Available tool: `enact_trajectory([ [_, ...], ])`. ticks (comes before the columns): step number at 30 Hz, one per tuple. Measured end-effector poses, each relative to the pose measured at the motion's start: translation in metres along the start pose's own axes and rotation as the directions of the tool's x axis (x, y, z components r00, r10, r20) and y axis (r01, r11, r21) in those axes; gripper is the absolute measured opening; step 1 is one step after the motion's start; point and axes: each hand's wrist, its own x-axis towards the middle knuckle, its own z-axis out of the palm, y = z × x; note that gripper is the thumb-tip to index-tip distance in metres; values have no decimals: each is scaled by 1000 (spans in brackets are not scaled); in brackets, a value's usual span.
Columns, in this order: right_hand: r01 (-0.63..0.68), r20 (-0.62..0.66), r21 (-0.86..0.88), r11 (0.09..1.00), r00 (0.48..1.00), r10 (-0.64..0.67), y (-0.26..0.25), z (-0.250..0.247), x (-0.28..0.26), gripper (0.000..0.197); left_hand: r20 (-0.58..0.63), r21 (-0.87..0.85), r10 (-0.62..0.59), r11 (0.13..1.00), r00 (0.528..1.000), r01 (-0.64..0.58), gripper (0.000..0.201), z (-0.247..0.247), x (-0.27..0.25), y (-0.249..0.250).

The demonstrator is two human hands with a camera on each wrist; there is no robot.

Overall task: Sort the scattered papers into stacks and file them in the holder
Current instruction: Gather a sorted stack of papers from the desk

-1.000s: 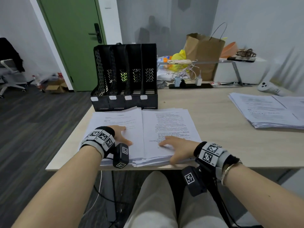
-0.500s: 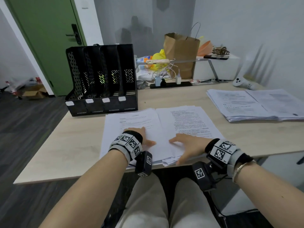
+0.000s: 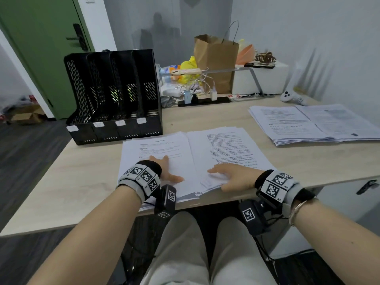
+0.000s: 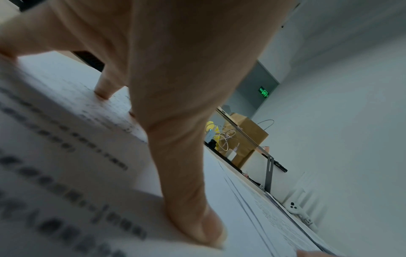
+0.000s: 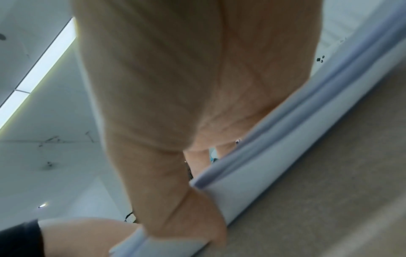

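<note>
Two stacks of printed papers lie side by side at the desk's near edge, in front of the black four-slot file holder (image 3: 113, 95). My left hand (image 3: 165, 171) lies flat on the left stack (image 3: 156, 149); the left wrist view shows its fingertips (image 4: 105, 90) pressing the sheet (image 4: 66, 156). On the right stack (image 3: 228, 145), my right hand (image 3: 232, 175) rests with straight fingers. Its thumb (image 5: 186, 217) sits against the stack's near edge (image 5: 274, 156). Two more stacks (image 3: 292, 124) (image 3: 345, 122) lie at the far right.
The wooden desk (image 3: 82, 182) has bare surface left of the papers. Behind them stand a brown paper bag (image 3: 216, 62), a black power strip with chargers (image 3: 205, 100) and a white controller (image 3: 287, 96). A green door (image 3: 41, 48) is at the back left.
The head view has swung to the right, so the holder and papers sit differently in frame. Both hands stay on the same two stacks with hardly any shift.
</note>
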Motion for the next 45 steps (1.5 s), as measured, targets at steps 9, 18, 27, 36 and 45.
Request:
enact_trajectory([
  [9,-24,-32,-1,1000,999,24,8,6,22,61,3,-22,-22,1000,1000,23,112,3,1,-31],
  [18,-57,-113,1,998,992,57,13,5,25,64,-36,-68,-47,997,998,45,115,3,-4,-38],
  [27,-51,-291,-216,975,957,-14,-4,-5,23,68,-103,-127,153,978,983,-166,97,0,-12,2],
  [36,38,-220,-242,969,971,-93,-1,-11,31,60,-7,-121,175,977,985,-175,93,-8,-11,-9],
  [45,-18,-316,-258,966,946,-66,5,-41,18,55,7,-22,127,992,992,-127,104,-14,-14,-15],
])
